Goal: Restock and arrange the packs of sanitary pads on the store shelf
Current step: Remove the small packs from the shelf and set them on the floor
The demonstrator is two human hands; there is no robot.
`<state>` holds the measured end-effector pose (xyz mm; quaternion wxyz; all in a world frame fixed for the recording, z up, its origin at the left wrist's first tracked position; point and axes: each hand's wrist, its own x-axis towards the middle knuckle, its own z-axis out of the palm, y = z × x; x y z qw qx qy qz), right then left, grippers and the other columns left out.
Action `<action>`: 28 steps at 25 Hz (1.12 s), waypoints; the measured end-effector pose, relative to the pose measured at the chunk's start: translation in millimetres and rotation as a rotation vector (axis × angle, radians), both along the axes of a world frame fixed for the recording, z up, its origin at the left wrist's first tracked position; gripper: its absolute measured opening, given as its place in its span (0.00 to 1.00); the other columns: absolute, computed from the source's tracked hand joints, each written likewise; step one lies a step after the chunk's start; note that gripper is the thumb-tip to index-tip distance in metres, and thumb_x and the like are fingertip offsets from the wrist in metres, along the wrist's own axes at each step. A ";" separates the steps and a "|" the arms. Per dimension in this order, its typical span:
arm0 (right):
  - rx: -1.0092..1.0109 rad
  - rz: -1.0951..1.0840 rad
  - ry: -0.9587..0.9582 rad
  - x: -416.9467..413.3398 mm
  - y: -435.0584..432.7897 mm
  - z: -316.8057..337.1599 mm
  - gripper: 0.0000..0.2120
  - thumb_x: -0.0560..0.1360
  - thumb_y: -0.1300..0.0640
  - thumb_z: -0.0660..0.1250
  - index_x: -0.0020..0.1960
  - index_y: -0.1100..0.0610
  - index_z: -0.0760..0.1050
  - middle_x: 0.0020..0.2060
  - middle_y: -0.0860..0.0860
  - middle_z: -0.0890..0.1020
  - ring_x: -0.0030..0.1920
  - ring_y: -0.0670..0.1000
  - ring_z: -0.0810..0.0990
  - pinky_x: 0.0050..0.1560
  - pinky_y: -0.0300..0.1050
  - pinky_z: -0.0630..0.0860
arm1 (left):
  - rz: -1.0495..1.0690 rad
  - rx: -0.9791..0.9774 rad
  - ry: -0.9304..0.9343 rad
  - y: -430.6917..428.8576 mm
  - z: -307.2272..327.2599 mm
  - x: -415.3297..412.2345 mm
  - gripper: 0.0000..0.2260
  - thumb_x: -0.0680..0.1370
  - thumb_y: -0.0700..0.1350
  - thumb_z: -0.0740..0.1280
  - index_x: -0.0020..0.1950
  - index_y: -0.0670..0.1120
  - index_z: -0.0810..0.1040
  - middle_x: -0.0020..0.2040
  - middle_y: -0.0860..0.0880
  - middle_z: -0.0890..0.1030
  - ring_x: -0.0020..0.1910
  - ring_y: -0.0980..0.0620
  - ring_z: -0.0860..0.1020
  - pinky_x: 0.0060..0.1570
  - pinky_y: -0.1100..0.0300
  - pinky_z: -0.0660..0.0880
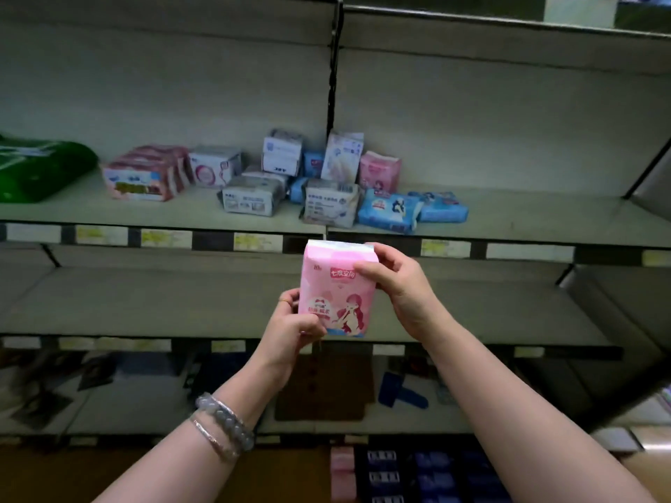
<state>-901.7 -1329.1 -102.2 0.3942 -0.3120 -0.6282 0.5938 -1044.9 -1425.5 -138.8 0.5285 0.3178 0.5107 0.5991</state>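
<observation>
Pink pack (337,288) is upright, held in mid-air in front of the shelf (163,212). Left hand (294,321) grips its lower left corner, fingers curled. Right hand (395,285) pinches its upper right edge. Above and behind the pink pack: a loose cluster of packs (326,183), white, blue and pink. Far up-left of it: green package (36,168). Below it: two bracelets (225,426) on the left wrist.

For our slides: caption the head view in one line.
A pink pack held in left hand and right hand, before a shelf of jumbled packs.
</observation>
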 end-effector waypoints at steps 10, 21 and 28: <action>-0.081 -0.069 -0.095 66.3 -13.2 -25.6 0.18 0.72 0.54 0.69 0.60 0.59 0.75 0.50 0.55 0.83 0.50 0.53 0.82 0.48 0.42 0.78 | -0.100 -0.134 0.039 -5.2 -25.8 54.7 0.23 0.62 0.35 0.67 0.55 0.45 0.69 0.53 0.43 0.78 0.52 0.46 0.79 0.43 0.60 0.75; -0.230 0.051 -0.254 148.3 12.6 -136.6 0.19 0.70 0.55 0.73 0.59 0.56 0.74 0.53 0.51 0.81 0.53 0.50 0.81 0.50 0.42 0.78 | -0.018 -0.367 0.084 0.6 -130.9 142.6 0.24 0.68 0.31 0.66 0.62 0.44 0.66 0.54 0.43 0.77 0.54 0.47 0.77 0.45 0.59 0.75; -0.284 0.040 -0.395 140.7 11.5 -259.0 0.26 0.70 0.55 0.72 0.66 0.53 0.70 0.57 0.48 0.78 0.56 0.48 0.78 0.47 0.36 0.79 | -0.074 -0.572 0.106 8.7 -249.3 134.9 0.13 0.72 0.33 0.65 0.54 0.44 0.75 0.52 0.48 0.79 0.57 0.48 0.76 0.50 0.60 0.73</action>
